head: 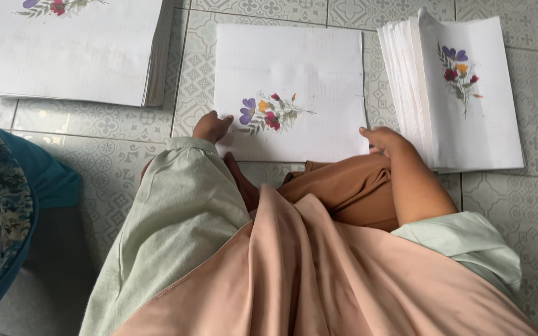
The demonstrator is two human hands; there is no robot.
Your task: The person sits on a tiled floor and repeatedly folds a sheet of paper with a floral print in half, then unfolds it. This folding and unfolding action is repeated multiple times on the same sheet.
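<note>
A white sheet (pixel 291 68) with pressed flowers (pixel 269 113) stuck on it lies on the tiled floor in front of me. My left hand (pixel 212 127) rests on its lower left corner, fingers curled on the paper. My right hand (pixel 382 139) touches the sheet's lower right edge, next to a thick stack of similar flowered sheets (pixel 462 93) on the right. Neither hand grips anything. My pale green sleeves and peach cloth cover the lower part of the view.
Another stack of flowered white sheets (pixel 76 50) lies at the upper left. A person in teal and patterned cloth (pixel 1 199) sits at the left edge. Patterned grey floor tiles (pixel 113 155) show between the stacks.
</note>
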